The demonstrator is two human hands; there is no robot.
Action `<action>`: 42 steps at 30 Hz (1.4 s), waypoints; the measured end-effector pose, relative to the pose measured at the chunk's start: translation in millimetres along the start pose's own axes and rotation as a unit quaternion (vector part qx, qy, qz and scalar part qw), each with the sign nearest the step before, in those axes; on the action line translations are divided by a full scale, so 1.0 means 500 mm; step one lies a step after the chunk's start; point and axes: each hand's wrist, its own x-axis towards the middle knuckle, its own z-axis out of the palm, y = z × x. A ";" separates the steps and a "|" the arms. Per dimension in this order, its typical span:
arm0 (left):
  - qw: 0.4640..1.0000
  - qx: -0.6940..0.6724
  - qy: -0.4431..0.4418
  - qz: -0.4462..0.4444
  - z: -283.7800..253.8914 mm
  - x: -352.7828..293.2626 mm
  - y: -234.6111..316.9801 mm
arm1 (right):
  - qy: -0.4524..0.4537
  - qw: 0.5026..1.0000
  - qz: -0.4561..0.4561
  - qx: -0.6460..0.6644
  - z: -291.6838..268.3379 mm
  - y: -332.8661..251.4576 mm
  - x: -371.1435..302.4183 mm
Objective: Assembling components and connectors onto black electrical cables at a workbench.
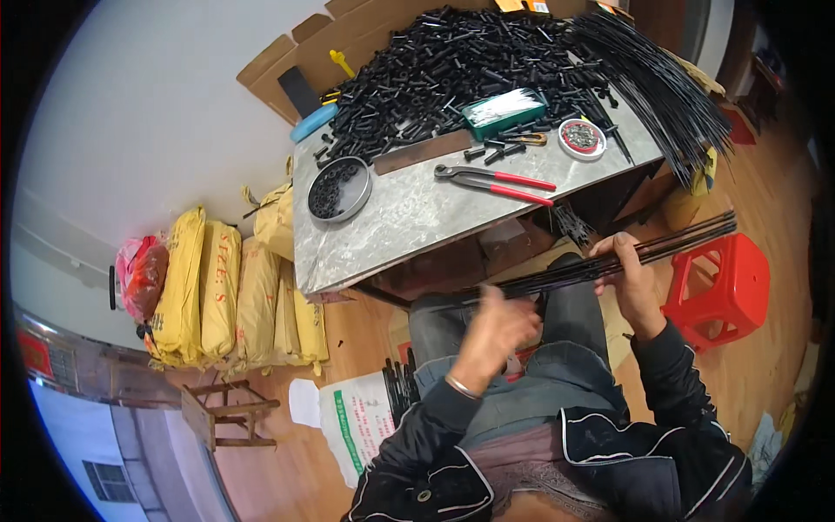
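Note:
A bundle of long thin black rods (557, 280) lies across my lap, slanting up to the right. My right hand (628, 277) is closed around it toward its right part, thumb on top. My left hand (496, 335) is at the bundle's left part, smeared by motion; whether its fingers grip any rods is unclear. On the table edge above are pincers with red handles (500, 184). Below the table edge, close to the bundle, a cluster of thin rod ends (571, 226) shows.
A grey marbled table (409, 204) carries a heap of black cylindrical parts (461, 61), a round tin (362, 206), a green box (500, 126) and more black rods (661, 87). A red stool (744, 287) stands right; yellow sacks (217, 291) and a wooden stool (204, 413) are left.

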 end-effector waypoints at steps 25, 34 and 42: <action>0.772 0.463 0.083 0.428 0.079 -0.121 0.162 | -0.270 0.957 -0.025 -0.102 0.235 0.068 0.016; 0.853 0.278 0.048 0.439 0.061 -0.083 0.131 | -0.200 0.972 -0.062 -0.111 0.251 0.062 0.011; 0.907 0.064 0.025 0.415 0.086 -0.068 0.148 | -0.202 0.979 0.015 -0.001 0.278 0.049 -0.003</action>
